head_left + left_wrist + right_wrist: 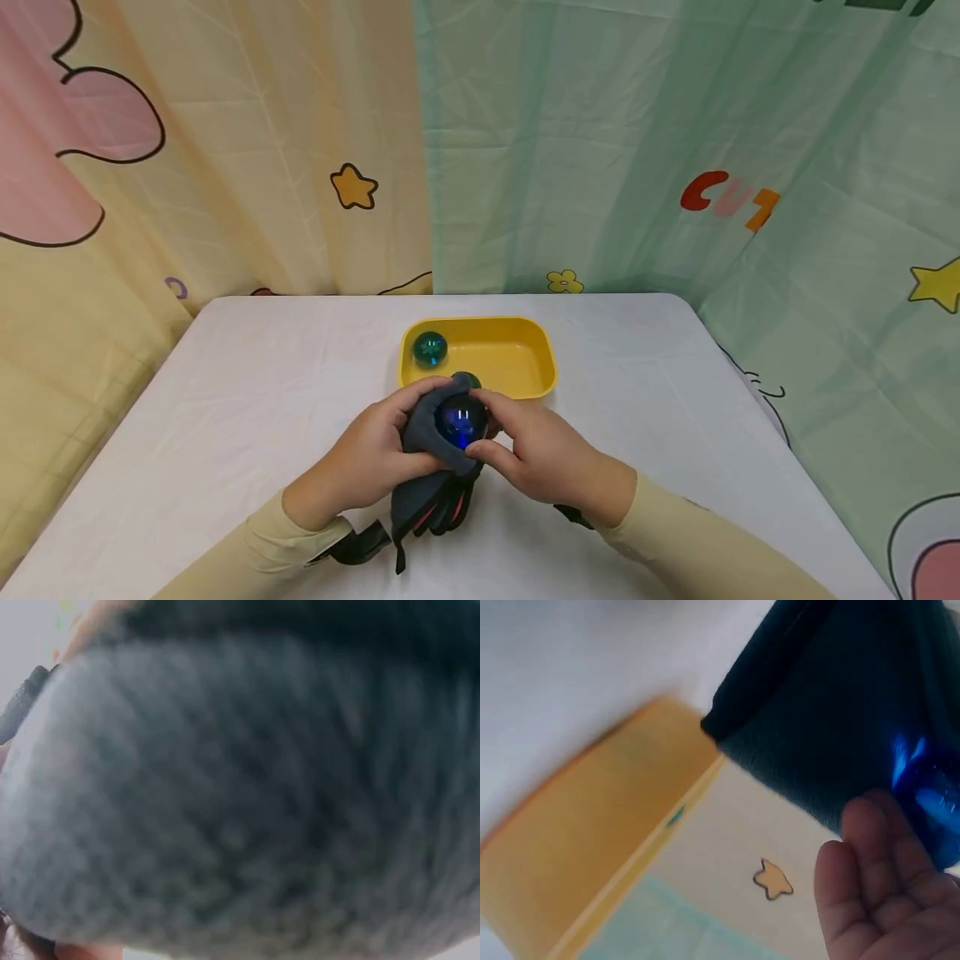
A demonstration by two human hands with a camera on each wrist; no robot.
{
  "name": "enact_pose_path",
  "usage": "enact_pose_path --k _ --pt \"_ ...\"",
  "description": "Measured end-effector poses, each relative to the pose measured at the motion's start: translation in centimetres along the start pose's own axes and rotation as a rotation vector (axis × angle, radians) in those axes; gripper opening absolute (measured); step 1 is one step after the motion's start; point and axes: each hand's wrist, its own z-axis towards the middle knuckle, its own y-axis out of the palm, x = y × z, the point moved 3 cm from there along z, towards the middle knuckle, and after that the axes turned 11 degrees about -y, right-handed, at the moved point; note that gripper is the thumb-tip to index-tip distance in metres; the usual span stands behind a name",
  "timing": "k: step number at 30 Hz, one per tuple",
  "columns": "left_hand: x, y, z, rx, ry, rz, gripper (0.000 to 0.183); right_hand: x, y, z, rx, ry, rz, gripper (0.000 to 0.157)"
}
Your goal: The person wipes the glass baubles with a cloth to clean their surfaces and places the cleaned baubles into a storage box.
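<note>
My left hand [375,454] grips a dark grey cloth pouch [422,433], its mouth turned up and spread. A clear blue ball [461,421] sits at that mouth, and my right hand [536,446] pinches it between thumb and fingers. In the right wrist view the blue ball [934,806] lies against the fingers [866,832], next to the dark cloth [817,720]. Pouch fabric [240,802] fills nearly all of the left wrist view, blurred. Dark strips with pink edges [446,508] hang below the pouch.
Just beyond the hands stands a yellow tray [543,358] with a clear green ball [430,348] at its left end. Another green round thing [471,379] shows partly behind the pouch. A white cloth covers the table [300,358]; printed curtains [570,150] hang behind it.
</note>
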Motion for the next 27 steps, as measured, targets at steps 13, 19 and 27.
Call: enact_pose_path --k 13,19,27 --pt "0.2 -0.1 -0.1 -0.024 0.012 -0.019 0.076 -0.4 -0.5 0.1 0.045 -0.221 -0.294 0.072" --pt "0.4 -0.5 -0.1 0.022 0.021 0.035 0.076 -0.1 -0.6 0.4 0.05 -0.003 0.072 0.068" --pt "0.7 -2.2 -0.8 0.074 -0.015 0.093 0.073 0.2 -1.3 0.7 0.073 -0.007 0.106 0.064"
